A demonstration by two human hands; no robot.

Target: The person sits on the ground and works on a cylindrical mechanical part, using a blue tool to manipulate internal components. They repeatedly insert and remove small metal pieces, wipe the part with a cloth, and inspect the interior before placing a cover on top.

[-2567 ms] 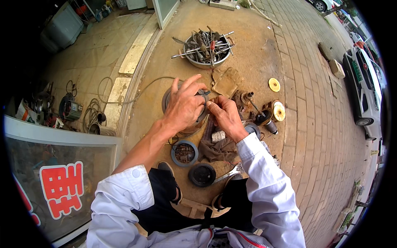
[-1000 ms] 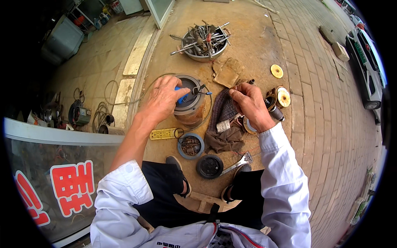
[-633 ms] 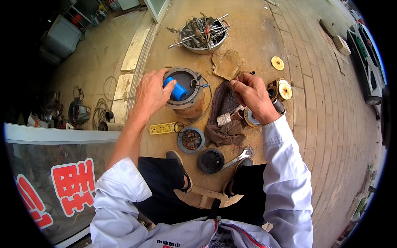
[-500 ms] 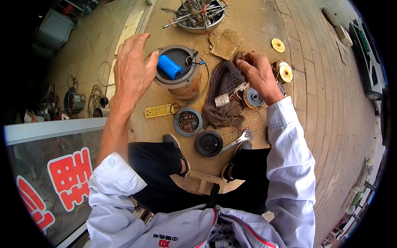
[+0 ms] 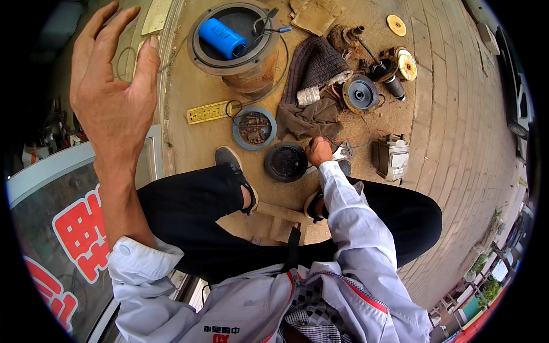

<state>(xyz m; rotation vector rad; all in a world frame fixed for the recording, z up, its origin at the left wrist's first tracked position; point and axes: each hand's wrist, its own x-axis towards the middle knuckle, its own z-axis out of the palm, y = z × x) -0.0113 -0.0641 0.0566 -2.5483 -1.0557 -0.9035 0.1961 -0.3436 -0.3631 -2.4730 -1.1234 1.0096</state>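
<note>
My left hand (image 5: pixel 117 86) is raised in the air at the left, fingers spread, holding nothing. Low over the ground near my feet, my right hand (image 5: pixel 318 151) is closed; whatever its fingers hold is hidden. Beside it lie a crumpled brown cloth (image 5: pixel 311 119), a black round dish (image 5: pixel 285 163) and an adjustable wrench (image 5: pixel 345 150), partly covered by the hand. Thin red wires (image 5: pixel 357 137) run over the ground near its fingers. A blue cylindrical capacitor (image 5: pixel 222 38) rests in the round metal housing (image 5: pixel 207 64) farther ahead.
A blue-grey round tray (image 5: pixel 237 131) holds rusty bolts. Around lie a yellow power strip (image 5: pixel 209 112), dark knitted cloth (image 5: pixel 309 63), a round motor part (image 5: pixel 360 93), a shaft assembly (image 5: pixel 394 86), a grey metal box (image 5: pixel 391 156) and a work glove (image 5: pixel 314 14). A glass door (image 5: pixel 40 200) stands left.
My right hand has come down and back toward my feet from beside the shaft assembly. My left hand has moved left and stays open. The view has shifted, bringing the grey box into sight.
</note>
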